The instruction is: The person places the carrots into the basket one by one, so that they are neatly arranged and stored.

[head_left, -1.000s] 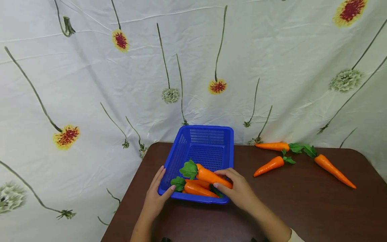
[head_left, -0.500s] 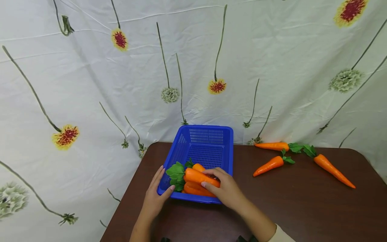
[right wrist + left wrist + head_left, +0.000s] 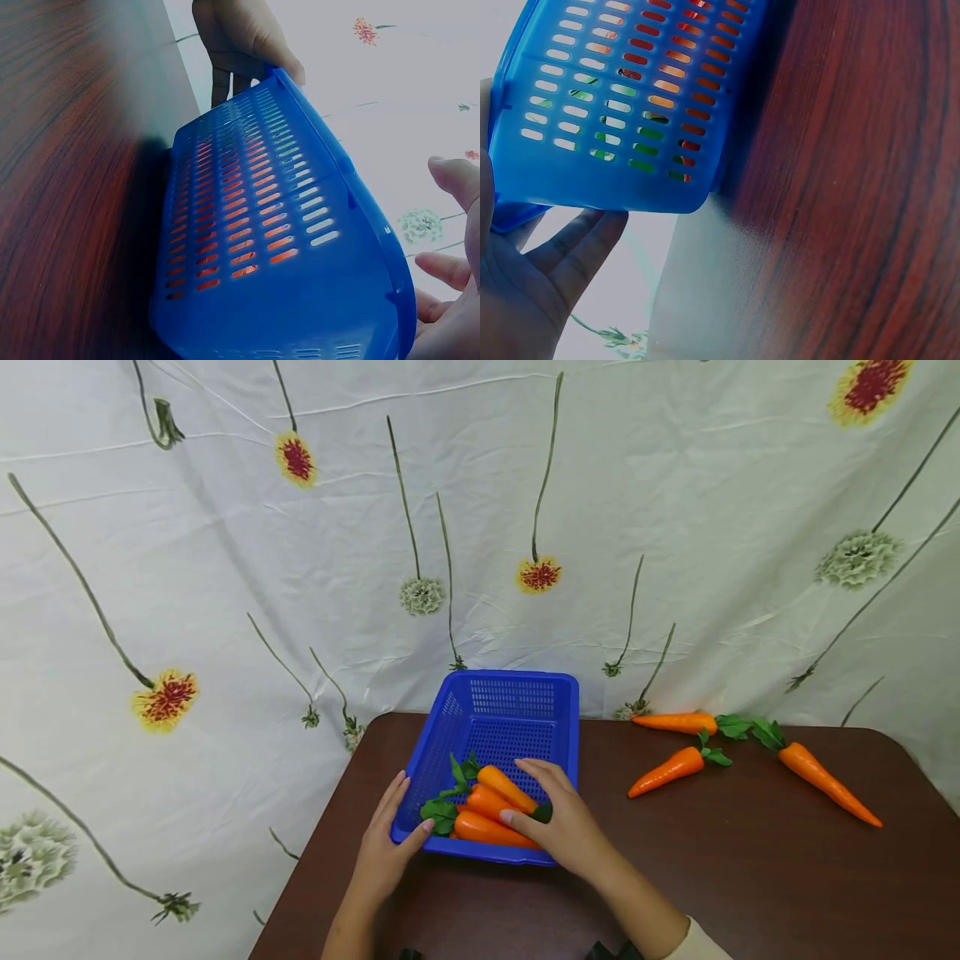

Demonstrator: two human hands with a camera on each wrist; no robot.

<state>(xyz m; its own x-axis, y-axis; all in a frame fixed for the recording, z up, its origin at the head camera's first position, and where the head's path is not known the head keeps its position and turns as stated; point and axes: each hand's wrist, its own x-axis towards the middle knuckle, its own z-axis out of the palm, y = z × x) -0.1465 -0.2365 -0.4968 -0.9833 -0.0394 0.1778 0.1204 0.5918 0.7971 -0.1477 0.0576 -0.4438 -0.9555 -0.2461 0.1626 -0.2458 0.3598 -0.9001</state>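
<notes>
Blue basket (image 3: 573, 718) stands on the table (image 3: 750, 877), its near end between the two hands. Left hand (image 3: 386, 839): holds the near corner, thumb over the rim, fingers along the outer wall. Right hand (image 3: 558, 818): thumb and fingers spread wide over the near end, nothing gripped; whether the thumb touches anything cannot be told.

Contents: at least three carrots (image 3: 491, 829) lie side by side between the hands, leaves (image 3: 440, 814) toward the left hand, bodies pointing toward the right. A dark green patch (image 3: 542, 812) shows beside the right hand; its source is unclear. Three loose carrots (image 3: 667, 772) rest on the table, right of the right hand and farther out.

Assessment: the step in hand is judged to be settling carrots in the basket. Good practice calls for steady left-hand pressure at the corner, without tilting the basket. The right hand should clear the heap straight up, fingers wide, so as not to drag a tip. Smooth bodies may roll; bedding each between its neighbours is advised, leaves kept clear of the left thumb.
</notes>
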